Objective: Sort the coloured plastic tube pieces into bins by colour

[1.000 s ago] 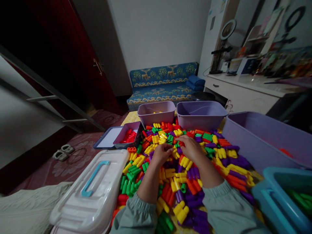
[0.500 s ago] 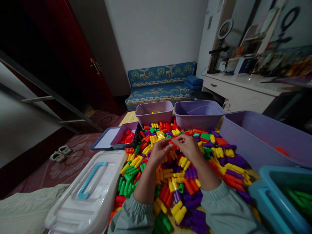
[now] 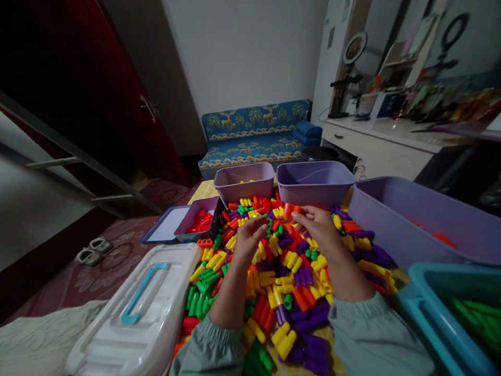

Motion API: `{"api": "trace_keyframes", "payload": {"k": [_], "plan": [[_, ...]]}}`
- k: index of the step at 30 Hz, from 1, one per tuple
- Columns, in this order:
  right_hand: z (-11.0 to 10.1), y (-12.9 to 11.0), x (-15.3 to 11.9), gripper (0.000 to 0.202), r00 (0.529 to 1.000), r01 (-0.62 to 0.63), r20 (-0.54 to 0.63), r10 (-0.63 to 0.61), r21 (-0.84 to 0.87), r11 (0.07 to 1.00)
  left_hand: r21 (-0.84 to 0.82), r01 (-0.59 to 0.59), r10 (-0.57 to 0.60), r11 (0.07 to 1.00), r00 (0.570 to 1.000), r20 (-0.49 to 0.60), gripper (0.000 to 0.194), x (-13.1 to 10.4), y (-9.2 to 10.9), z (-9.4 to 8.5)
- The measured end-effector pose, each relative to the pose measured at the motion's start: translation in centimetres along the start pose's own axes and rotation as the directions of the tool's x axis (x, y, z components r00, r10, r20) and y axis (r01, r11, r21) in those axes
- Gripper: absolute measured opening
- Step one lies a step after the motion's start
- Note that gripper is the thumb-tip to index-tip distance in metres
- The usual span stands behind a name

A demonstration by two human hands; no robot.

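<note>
My right hand (image 3: 318,225) pinches an orange toy building block (image 3: 291,210) made of joined tubes, raised over the far part of the pile. My left hand (image 3: 249,237) hovers to its left, thumb and fingers apart, and I see nothing held in it. Under both hands lies a wide heap of plastic tube blocks in yellow, red, orange, green and purple. A yellow block (image 3: 284,340) and a purple block (image 3: 315,355) lie near me, between my forearms.
Lilac bins (image 3: 245,176) (image 3: 315,180) stand behind the heap, a larger lilac bin (image 3: 391,230) at right. A blue tub (image 3: 430,313) holds green blocks. At left are a small purple box (image 3: 183,222) with red blocks and a white lid (image 3: 156,292) with a blue handle.
My hands have moved apart: the right one went rightward with the orange block now plainly visible in its fingers, the left one drew slightly left and opened. The view shifted slightly.
</note>
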State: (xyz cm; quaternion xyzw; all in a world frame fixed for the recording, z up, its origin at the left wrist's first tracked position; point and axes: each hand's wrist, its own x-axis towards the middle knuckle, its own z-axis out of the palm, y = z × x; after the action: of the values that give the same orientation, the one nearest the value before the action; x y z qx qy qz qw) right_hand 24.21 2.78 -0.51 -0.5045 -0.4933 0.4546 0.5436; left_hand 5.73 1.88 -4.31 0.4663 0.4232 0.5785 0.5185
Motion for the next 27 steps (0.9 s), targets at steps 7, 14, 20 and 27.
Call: {"api": "trace_keyframes", "payload": {"k": [7,14,20,27], "plan": [[-3.5,-1.3,0.9,0.032,0.678,0.509,-0.726,-0.114,0.353,0.785,0.043,0.031,-0.03,0.999,0.999,-0.029,0.05,0.2,-0.4,-0.3],[-1.8,0.4,0.8,0.031,0.935,0.153,-0.351,-0.053,0.263,0.953,0.32,-0.087,0.12,0.943,0.989,-0.085,0.027,0.6,-0.9,-1.2],[-0.3,3.4,1.4,0.022,0.982,0.186,0.091,-0.163,-0.401,0.897,0.647,-0.134,0.24,0.75,0.968,-0.077,0.026,0.6,-1.2,-1.9],[1.2,2.6,-0.7,0.042,0.943,0.274,0.331,0.021,-0.813,0.513,0.81,-0.265,0.29,0.523,0.949,0.124,0.036,0.4,-1.2,-2.1]]}}
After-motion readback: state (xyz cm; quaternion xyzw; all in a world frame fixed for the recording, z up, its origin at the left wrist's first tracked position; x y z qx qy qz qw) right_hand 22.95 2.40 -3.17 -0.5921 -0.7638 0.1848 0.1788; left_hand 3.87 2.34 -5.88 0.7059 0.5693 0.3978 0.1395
